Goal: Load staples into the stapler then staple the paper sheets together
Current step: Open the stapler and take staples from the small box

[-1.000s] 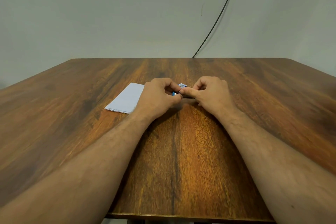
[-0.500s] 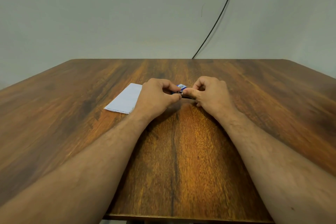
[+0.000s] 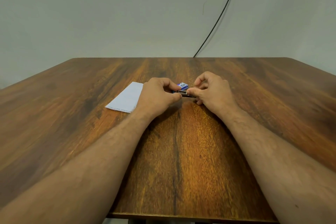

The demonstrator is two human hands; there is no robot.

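Observation:
A small stapler (image 3: 184,93) with a metal magazine showing sits between my two hands at the table's middle. My left hand (image 3: 157,95) grips its left end, where a bit of blue shows. My right hand (image 3: 213,90) pinches its right end with thumb and fingers. Just behind the stapler lies a small blue and white staple box (image 3: 182,85). White paper sheets (image 3: 126,98) lie flat on the table to the left, partly under my left hand. Most of the stapler is hidden by my fingers.
The wooden table (image 3: 181,151) reaches from the near edge to a grey wall. A black cable (image 3: 218,18) runs down the wall to the table's back edge.
My hands have drawn slightly apart, and more of the stapler's metal part now shows between them. The paper and the staple box have not moved.

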